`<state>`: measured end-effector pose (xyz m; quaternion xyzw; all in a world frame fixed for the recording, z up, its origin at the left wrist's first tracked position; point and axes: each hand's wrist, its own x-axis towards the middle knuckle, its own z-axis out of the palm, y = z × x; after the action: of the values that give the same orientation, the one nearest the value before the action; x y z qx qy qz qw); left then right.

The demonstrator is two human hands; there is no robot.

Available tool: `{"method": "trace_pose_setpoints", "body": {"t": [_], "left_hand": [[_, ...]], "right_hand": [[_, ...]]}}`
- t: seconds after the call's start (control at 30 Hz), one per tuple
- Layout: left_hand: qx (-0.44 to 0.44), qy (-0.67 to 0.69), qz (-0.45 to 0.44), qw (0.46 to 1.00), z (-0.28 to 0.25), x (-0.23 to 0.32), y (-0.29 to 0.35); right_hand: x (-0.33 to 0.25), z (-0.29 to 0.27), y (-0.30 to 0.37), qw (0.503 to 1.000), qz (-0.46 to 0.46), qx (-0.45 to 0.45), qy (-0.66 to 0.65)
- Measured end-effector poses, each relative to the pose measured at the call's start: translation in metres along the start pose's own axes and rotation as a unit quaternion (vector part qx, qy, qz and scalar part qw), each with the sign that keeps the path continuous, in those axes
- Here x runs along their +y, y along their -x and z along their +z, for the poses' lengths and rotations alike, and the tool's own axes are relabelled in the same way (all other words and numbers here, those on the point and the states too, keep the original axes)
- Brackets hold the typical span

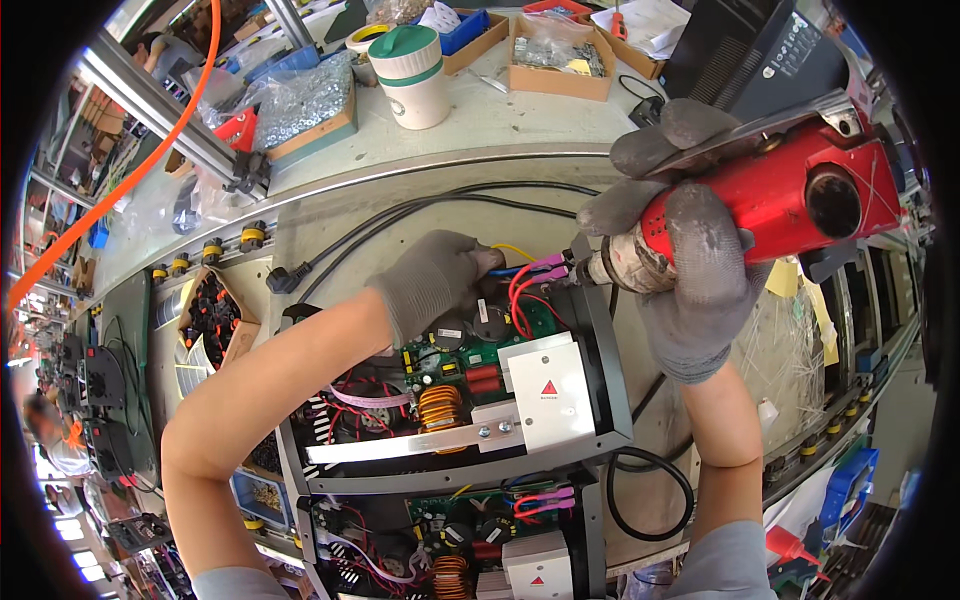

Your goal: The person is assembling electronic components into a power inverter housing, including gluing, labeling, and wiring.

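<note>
My left hand [435,280], in a grey glove, reaches over the back edge of an open electronics unit [612,380]. Its fingertips are pinched together where a yellow wire [515,250] and a blue wire [508,271] emerge; which one it grips is partly hidden. My gloved right hand [695,240] is wrapped round a red power tool [800,190] with a pale metal nozzle. The tool lies sideways, its nozzle tip close to the purple-sleeved connectors [548,265] at the unit's back corner. Red wires [518,305] run from these down to the green circuit board [450,365].
A second similar open unit [590,540] lies nearer me. Black cable [440,197] with a plug [285,280] loops behind, and more cable [650,535] coils at right. A lidded cup [410,85] and parts boxes [560,75] stand on the far bench. An orange hose [150,200] hangs left.
</note>
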<state>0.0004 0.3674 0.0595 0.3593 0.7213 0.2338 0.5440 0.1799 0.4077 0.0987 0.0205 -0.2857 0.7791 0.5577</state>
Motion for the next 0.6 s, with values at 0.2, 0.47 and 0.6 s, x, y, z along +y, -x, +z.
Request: {"method": "trace_pose_setpoints", "body": {"t": [0.2,0.47,0.6], "left_hand": [[-0.027,0.059,-0.07,0.995,-0.008,0.002,-0.005],[-0.023,-0.001,-0.013,1.0,-0.004,-0.001,-0.003],[-0.004,-0.01,0.015,1.0,-0.002,-0.002,-0.001]], "right_hand": [[-0.007,0.009,-0.006,0.91,-0.077,-0.062,0.403],[0.004,0.007,-0.005,0.921,-0.093,-0.047,0.376],[0.014,0.004,-0.001,0.995,0.004,0.014,0.102]]}}
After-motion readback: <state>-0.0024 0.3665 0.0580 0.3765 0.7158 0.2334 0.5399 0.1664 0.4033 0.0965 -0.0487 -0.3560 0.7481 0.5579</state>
